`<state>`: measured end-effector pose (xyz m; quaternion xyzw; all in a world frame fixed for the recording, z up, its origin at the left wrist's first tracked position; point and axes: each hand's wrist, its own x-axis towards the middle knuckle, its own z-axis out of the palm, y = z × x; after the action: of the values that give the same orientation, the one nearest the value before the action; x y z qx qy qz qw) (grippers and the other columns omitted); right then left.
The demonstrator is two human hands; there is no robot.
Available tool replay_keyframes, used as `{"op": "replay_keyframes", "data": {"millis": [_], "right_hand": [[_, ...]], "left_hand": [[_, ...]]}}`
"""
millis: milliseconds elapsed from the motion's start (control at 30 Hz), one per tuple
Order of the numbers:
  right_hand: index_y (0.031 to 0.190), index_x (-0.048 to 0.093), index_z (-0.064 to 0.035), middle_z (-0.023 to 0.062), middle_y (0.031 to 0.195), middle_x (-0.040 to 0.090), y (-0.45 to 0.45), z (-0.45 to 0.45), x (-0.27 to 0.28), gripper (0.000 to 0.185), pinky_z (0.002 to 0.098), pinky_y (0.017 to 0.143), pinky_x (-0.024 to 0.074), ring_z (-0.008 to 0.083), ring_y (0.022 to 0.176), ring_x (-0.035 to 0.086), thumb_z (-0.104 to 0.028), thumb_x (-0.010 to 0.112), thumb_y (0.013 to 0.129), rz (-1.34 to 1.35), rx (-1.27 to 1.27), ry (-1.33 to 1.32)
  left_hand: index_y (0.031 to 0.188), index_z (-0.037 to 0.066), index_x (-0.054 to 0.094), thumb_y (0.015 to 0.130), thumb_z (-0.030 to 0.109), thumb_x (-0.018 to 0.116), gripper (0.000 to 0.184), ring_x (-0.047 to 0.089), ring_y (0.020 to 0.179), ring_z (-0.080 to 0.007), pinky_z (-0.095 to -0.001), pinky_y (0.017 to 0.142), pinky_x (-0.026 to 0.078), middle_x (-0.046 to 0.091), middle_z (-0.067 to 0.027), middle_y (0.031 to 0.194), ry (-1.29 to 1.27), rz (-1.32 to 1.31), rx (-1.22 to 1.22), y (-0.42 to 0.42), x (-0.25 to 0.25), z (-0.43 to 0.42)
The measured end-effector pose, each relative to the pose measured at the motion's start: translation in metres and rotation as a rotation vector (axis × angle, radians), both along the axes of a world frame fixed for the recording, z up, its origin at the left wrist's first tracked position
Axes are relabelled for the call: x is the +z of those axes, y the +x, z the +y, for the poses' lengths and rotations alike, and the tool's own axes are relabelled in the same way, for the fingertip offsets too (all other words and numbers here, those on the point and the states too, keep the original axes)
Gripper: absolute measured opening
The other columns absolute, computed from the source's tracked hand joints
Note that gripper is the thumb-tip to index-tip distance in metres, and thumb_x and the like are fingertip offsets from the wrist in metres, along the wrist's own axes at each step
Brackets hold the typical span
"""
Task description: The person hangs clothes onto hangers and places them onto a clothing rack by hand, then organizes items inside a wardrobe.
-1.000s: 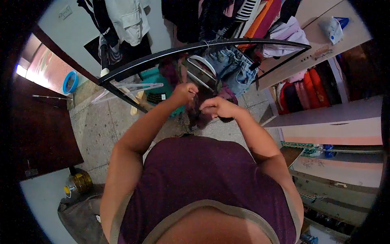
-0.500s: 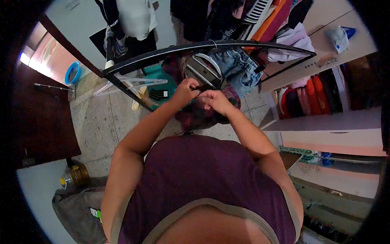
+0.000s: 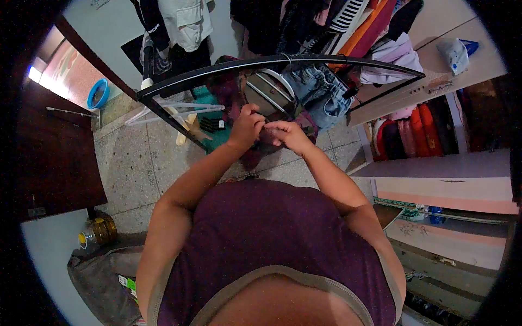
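A dark maroon patterned garment [image 3: 252, 159] hangs between my two hands in front of my body. My left hand [image 3: 248, 128] is closed, its fingers pinching the cloth. Close beside it, my right hand [image 3: 289, 136] also pinches the cloth, with the index finger pointing toward the left hand. The exact edge between the fingertips is too small and dark to make out. Just beyond the hands, under the black metal rack bar [image 3: 239, 66], lies a round-edged object with metal bars [image 3: 270, 92]. Blue denim jeans [image 3: 321, 95] hang to its right.
White hangers [image 3: 174, 106] hang on the rack's left side, above a teal cloth [image 3: 209, 96]. Clothes crowd the rack at the back. An open wardrobe [image 3: 435, 168] stands at right. A blue basin [image 3: 98, 93] and a large bottle [image 3: 99, 232] stand on the left floor.
The garment's lower part has drawn in and lifted, showing more floor below it. Both hands stay close together, almost in place. The view has shifted slightly.
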<state>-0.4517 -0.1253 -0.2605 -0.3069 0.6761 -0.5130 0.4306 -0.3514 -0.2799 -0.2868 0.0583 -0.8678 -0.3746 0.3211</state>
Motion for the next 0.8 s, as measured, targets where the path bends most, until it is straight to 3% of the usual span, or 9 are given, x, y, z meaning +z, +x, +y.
{"op": "replay_keyframes", "data": {"millis": [200, 333, 500, 600, 700, 800], "right_hand": [[0.109, 0.058, -0.0051, 0.002, 0.093, 0.061, -0.003, 0.003, 0.001, 0.025, 0.025, 0.058, 0.048, 0.0102, 0.061, 0.056, -0.005, 0.049, 0.086, -0.131, -0.03, 0.011], [0.11, 0.057, -0.0047, 0.0026, 0.096, 0.062, -0.002, 0.003, 0.001, 0.025, 0.0249, 0.059, 0.0479, 0.0106, 0.062, 0.056, -0.005, 0.048, 0.087, -0.234, -0.055, -0.018], [0.108, 0.058, -0.0052, 0.0026, 0.089, 0.061, 0.002, 0.001, 0.005, 0.022, 0.0245, 0.059, 0.0476, 0.0103, 0.063, 0.056, -0.008, 0.048, 0.088, -0.298, -0.035, -0.024], [0.105, 0.058, -0.0058, 0.0014, 0.081, 0.059, 0.004, 0.001, 0.005, 0.019, 0.0247, 0.059, 0.0477, 0.01, 0.064, 0.056, -0.009, 0.049, 0.088, -0.238, 0.005, -0.014], [0.101, 0.058, -0.0058, 0.0002, 0.078, 0.056, 0.007, -0.001, 0.01, 0.016, 0.0246, 0.06, 0.0477, 0.0098, 0.063, 0.056, -0.009, 0.05, 0.088, -0.16, 0.039, 0.004], [0.1, 0.058, -0.0056, -0.0005, 0.078, 0.055, 0.011, -0.001, 0.01, 0.015, 0.0244, 0.06, 0.0476, 0.01, 0.062, 0.056, -0.01, 0.051, 0.088, -0.198, 0.044, -0.017]], "left_hand": [[0.092, 0.004, 0.061, 0.073, -0.001, 0.059, 0.02, 0.057, 0.086, -0.0277, -0.0323, 0.07, 0.048, 0.043, -0.0133, 0.118, 0.002, -0.045, 0.002, 0.009, -0.005, 0.005], [0.093, 0.004, 0.059, 0.073, -0.003, 0.059, 0.021, 0.056, 0.083, -0.0264, -0.0321, 0.068, 0.047, 0.041, -0.0126, 0.119, 0.134, -0.079, -0.018, 0.015, -0.005, 0.008], [0.091, 0.004, 0.058, 0.072, -0.003, 0.06, 0.02, 0.056, 0.079, -0.0259, -0.0341, 0.066, 0.047, 0.043, -0.0122, 0.117, 0.115, -0.034, -0.009, 0.02, 0.003, 0.01], [0.091, 0.005, 0.059, 0.073, 0.0, 0.061, 0.019, 0.057, 0.075, -0.0266, -0.0337, 0.065, 0.047, 0.049, -0.0118, 0.11, -0.263, 0.143, 0.175, 0.02, 0.006, 0.007], [0.091, 0.006, 0.06, 0.073, 0.004, 0.063, 0.019, 0.057, 0.072, -0.0281, -0.033, 0.065, 0.047, 0.056, -0.0114, 0.095, -0.136, -0.087, 0.144, 0.033, 0.009, 0.005], [0.092, 0.007, 0.06, 0.075, 0.006, 0.062, 0.018, 0.059, 0.074, -0.0253, -0.0306, 0.067, 0.047, 0.059, -0.0111, 0.084, 0.144, -0.109, 0.116, 0.035, 0.005, 0.007]]}}
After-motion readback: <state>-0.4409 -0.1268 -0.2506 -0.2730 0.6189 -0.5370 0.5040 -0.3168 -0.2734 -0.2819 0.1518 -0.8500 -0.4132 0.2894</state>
